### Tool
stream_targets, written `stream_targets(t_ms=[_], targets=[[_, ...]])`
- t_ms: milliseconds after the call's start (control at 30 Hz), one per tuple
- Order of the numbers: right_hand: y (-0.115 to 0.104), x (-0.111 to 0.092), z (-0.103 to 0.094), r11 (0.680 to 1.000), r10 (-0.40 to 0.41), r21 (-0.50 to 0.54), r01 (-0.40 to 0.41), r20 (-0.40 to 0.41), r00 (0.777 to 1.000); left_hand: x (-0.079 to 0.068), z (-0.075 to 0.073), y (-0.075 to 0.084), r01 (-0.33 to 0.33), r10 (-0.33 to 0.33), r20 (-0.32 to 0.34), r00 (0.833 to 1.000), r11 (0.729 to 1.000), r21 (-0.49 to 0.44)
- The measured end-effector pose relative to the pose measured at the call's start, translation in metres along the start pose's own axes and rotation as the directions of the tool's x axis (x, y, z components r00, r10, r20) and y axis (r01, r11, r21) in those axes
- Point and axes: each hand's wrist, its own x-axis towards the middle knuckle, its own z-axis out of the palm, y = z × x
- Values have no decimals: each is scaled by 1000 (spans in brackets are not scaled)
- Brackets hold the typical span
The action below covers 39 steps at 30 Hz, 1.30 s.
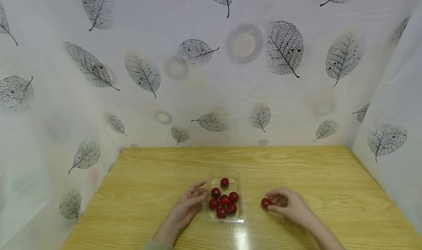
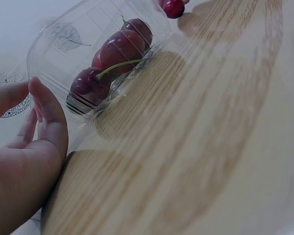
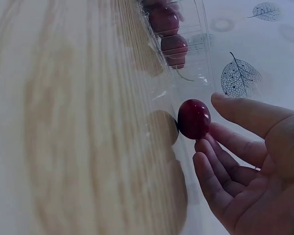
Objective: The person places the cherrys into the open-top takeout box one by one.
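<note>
A clear plastic container (image 1: 243, 206) sits on the table with several dark red cherries (image 1: 224, 200) in it. One cherry (image 1: 224, 182) lies apart towards its far end, its stem pointing right. My left hand (image 1: 186, 206) is at the container's left side, fingers loosely bent and fingertips right at the wall; the left wrist view also shows this hand (image 2: 34, 142). Right of the container, a single cherry (image 3: 194, 119) is on the table. Around it spread the thumb and fingers of my right hand (image 1: 290, 206), the thumb tip slightly apart from the fruit in the right wrist view.
The wood-grain table (image 1: 148, 176) reflects light near its front. Behind it and at both sides hangs a pale sheet (image 1: 204, 89) printed with dark leaf skeletons. Its lower edge meets the table's back edge.
</note>
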Motion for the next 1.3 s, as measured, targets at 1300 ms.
stream_targets(t_ms=[1300], targets=[[2, 0, 5, 999, 50, -1, -50, 46, 998, -2, -1, 0, -6, 6, 23, 1000, 1000, -12]])
